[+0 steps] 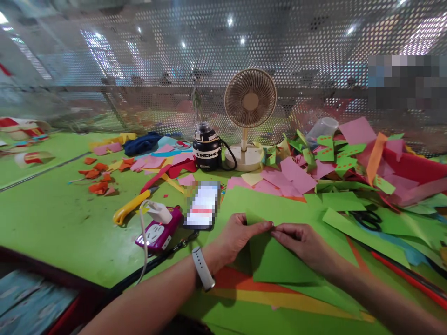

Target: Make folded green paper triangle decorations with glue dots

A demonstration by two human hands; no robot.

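Note:
A piece of green paper [279, 263] stands tilted between my two hands, over more green sheets. My left hand [240, 235], with a white band on its wrist, pinches the paper's upper edge between thumb and fingers. From the right, my right hand [300, 239] pinches the same edge, its fingertips nearly touching the left thumb. Orange and yellow sheets [279, 298] lie underneath, close to me. Just left of my left hand is a phone [201, 207] with a lit, blurred screen.
A purple power strip [160, 232] with a white charger and a yellow-handled tool [132, 207] lie left. Behind stand a black bottle [206, 151] and a small fan [250, 100]. Black scissors [366, 219] and pink paper scraps [296, 177] lie right. A perforated metal screen [157, 60] closes the back.

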